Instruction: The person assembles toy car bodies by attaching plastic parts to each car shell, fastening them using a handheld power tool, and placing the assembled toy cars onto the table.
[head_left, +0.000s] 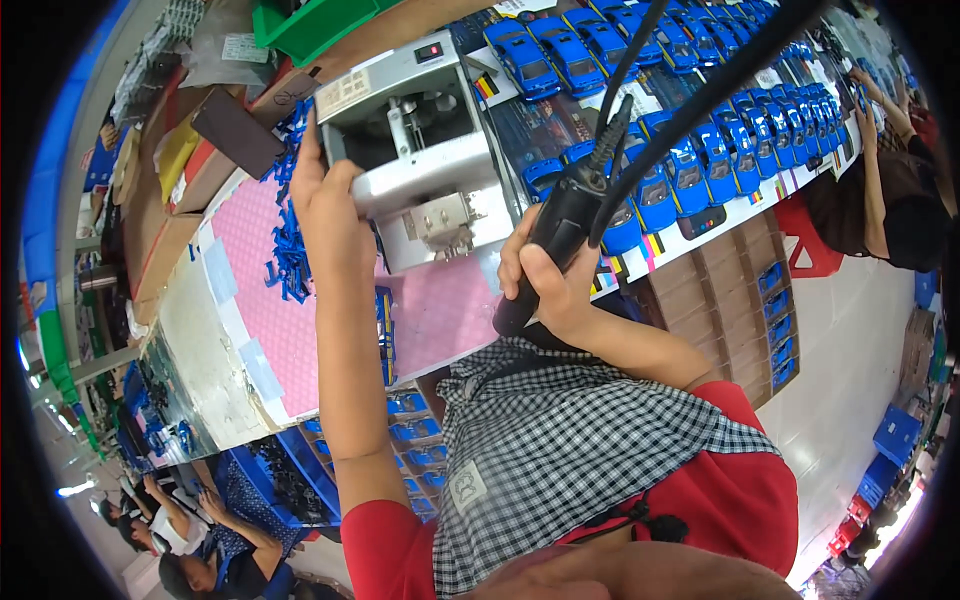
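Observation:
A silver metal screw feeder (pixel 425 170) with an open top and a small red switch stands on the work table in front of me. My left hand (pixel 325 200) grips its left side, thumb on the near face and fingers along the edge. In my right hand (pixel 560 285) is a black electric screwdriver (pixel 572 205), its cable end pointing up and away. The screwdriver is held just right of the feeder, and its bit cannot be made out. Small blue plastic parts (pixel 290 255) lie heaped left of my left hand.
Rows of blue toy car bodies (pixel 685 175) fill the table to the right. A pink mat (pixel 255 310) covers the near left. Divided cartons (pixel 715 295) hold more blue parts below the edge. A green bin (pixel 315 30) stands behind; black cables cross above. Co-workers sit nearby.

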